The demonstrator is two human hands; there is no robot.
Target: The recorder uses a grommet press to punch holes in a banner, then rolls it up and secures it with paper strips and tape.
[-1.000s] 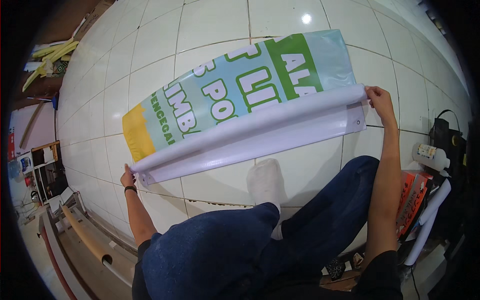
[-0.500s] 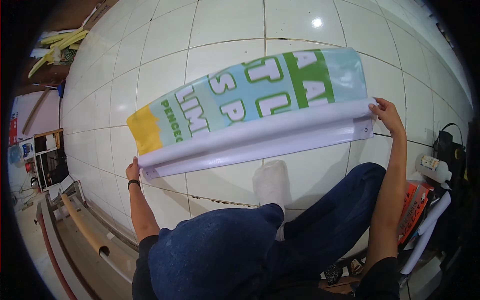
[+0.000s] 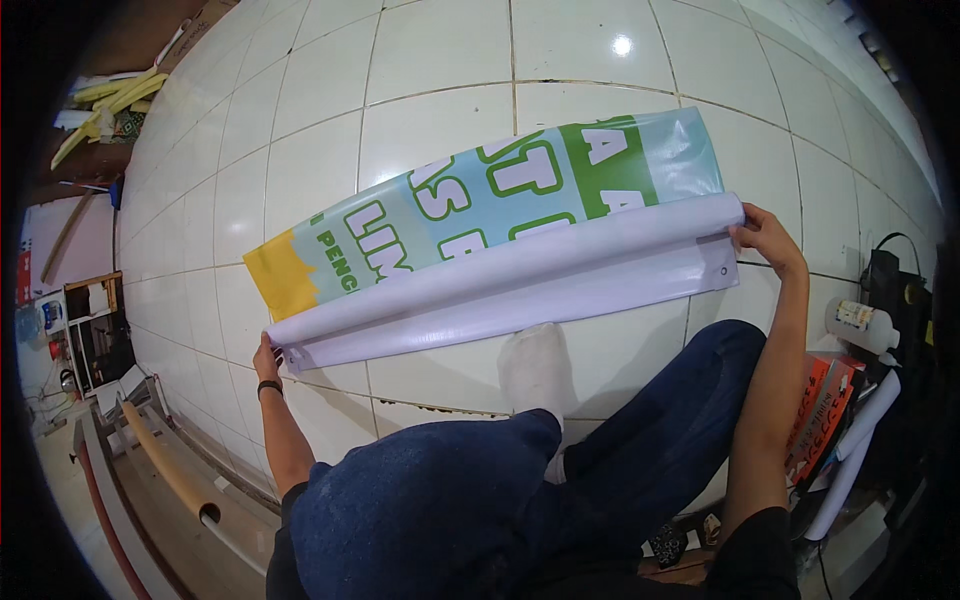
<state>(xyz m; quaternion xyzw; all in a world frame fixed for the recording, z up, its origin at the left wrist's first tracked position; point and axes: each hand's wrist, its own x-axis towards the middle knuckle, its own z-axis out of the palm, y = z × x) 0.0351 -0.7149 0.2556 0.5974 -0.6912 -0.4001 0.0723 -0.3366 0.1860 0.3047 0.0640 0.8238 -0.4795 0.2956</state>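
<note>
A printed vinyl banner [image 3: 500, 225] on the tiled floor [image 3: 440, 110] is partly rolled, its roll [image 3: 510, 275] being pinched at either end by the left hand [image 3: 268, 355] and right hand [image 3: 765, 235], a coloured strip remaining flat.

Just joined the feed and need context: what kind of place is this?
Probably a print or sign workshop: a printed vinyl banner spread on the white tiled floor, a glue-type bottle, rolled sheets and cluttered shelves at the edges.
</note>
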